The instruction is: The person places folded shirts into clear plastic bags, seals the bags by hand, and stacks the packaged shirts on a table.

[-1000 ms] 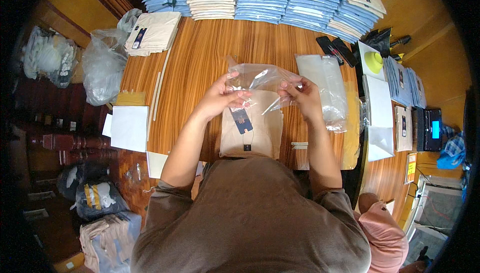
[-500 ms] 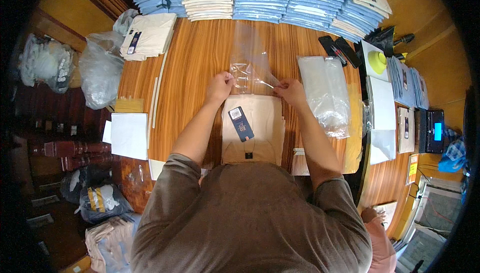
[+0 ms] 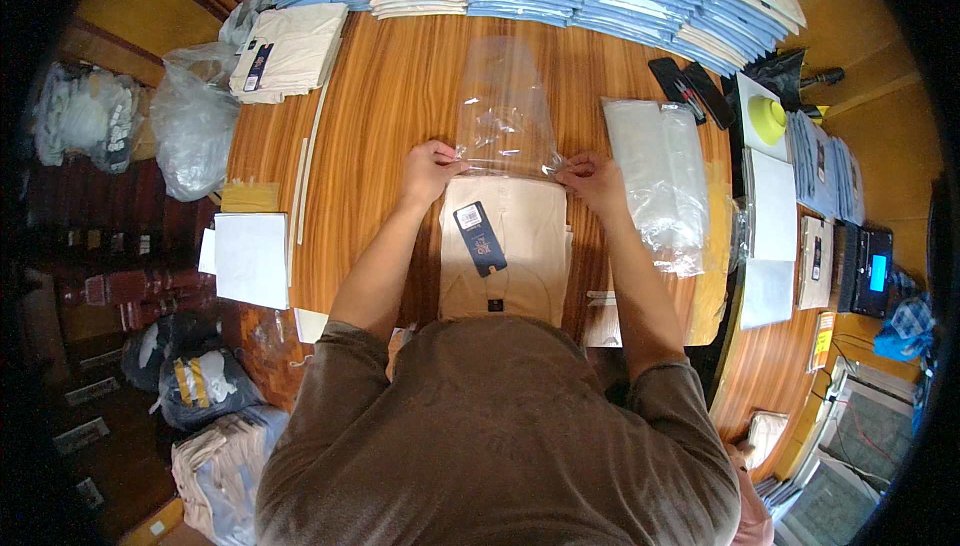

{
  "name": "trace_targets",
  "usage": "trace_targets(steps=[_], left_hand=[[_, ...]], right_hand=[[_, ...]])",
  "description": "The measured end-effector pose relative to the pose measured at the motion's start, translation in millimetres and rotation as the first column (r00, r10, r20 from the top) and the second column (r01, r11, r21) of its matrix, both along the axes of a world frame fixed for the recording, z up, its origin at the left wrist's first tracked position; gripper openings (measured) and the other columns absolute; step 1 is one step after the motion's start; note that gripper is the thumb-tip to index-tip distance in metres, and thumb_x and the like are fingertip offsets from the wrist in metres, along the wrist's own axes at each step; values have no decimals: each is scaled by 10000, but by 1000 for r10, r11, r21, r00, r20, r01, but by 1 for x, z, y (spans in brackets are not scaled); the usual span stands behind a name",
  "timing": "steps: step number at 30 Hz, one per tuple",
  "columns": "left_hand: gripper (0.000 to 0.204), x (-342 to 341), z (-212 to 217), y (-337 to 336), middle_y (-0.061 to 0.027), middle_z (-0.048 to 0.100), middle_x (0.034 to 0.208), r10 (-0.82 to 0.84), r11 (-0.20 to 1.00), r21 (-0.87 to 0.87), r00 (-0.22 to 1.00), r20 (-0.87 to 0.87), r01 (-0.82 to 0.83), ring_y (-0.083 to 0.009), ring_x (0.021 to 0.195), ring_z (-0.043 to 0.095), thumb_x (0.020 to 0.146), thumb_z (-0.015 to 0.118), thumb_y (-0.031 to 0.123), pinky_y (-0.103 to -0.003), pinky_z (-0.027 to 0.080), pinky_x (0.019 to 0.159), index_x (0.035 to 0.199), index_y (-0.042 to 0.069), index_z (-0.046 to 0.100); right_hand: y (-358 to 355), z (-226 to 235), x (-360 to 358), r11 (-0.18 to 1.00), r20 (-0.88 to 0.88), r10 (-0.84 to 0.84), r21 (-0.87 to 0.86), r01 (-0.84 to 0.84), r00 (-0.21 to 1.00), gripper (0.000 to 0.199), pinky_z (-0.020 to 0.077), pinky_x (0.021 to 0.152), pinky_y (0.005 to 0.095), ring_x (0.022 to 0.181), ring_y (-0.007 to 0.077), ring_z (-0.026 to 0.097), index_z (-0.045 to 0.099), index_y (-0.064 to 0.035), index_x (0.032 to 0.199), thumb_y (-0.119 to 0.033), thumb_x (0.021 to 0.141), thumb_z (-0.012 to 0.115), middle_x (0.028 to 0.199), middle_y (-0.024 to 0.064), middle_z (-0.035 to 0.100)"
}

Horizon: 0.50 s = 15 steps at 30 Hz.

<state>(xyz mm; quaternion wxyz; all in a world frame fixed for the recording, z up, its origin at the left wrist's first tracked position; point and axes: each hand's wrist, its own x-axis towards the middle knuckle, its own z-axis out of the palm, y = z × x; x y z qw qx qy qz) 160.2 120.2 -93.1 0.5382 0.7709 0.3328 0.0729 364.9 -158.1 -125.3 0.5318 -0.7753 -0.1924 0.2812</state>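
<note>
Both forearms reach toward 12 o'clock, elbows bent. Left hand [image 3: 430,168] and right hand [image 3: 593,180] level, fingers pinched shut, knuckles up, well apart.

Torso hides the garment's [image 3: 505,246] hem, seemingly.

Bright even light, sharp centre, fisheye bending, dark vignetted corners

The clear plastic bag [image 3: 505,106], earlier lifted and crumpled between both hands, now lies flat toward twelve o'clock, its mouth at the folded beige shirt [image 3: 505,246].
</note>
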Motion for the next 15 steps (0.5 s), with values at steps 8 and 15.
trace_targets(steps=[8, 15], left_hand=[[260, -19, 12, 18, -94, 752, 1035, -97, 921, -387, 991, -95, 53, -183, 947, 738, 917, 827, 129, -321, 642, 806, 1120, 15, 712], [379, -35, 6, 13, -110, 731, 1132, 61, 836, -546, 998, -1, -52, -196, 1010, 735, 959, 787, 141, -323, 636, 812, 1281, 15, 631]], right_hand=[[-3, 37, -15, 989, -195, 54, -125, -80, 979, 378, 575, 578, 289, 707, 148, 715, 682, 48, 1079, -180, 859, 888, 853, 110, 741], [-1, 43, 1, 960, -374, 247, -34, -279, 894, 355, 595, 555, 297, 693, 164, 721, 677, 38, 1141, -197, 924, 828, 940, 107, 747]])
